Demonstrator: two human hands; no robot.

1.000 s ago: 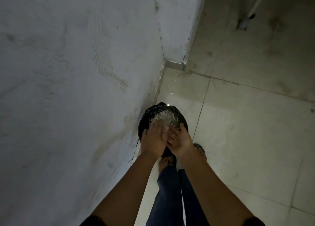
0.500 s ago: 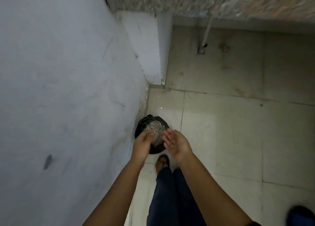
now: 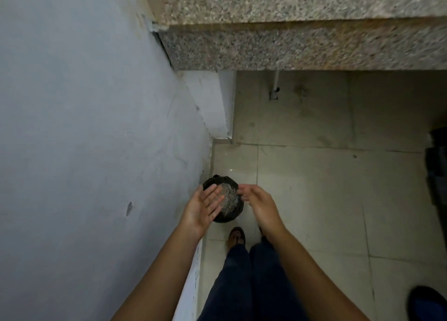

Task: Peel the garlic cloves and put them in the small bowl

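Note:
A small bin lined with a black bag (image 3: 227, 217) stands on the floor against the wall, with pale papery scraps (image 3: 228, 198) heaped inside. My left hand (image 3: 202, 209) hovers over its left side, palm up and fingers straight, holding nothing. My right hand (image 3: 257, 203) hangs over the bin's right edge with fingers loosely extended, also holding nothing. The two hands are apart. No garlic cloves or small bowl are in view.
A white wall (image 3: 84, 151) runs along the left. A speckled granite counter edge (image 3: 302, 37) juts out above. Pale floor tiles (image 3: 314, 199) stretch to the right. My legs and a sandalled foot (image 3: 237, 236) are below. Dark objects (image 3: 437, 170) sit at the right edge.
My hands were pressed together over the bin a second ago; they have now drawn apart. The view has tilted up, bringing the granite counter into sight.

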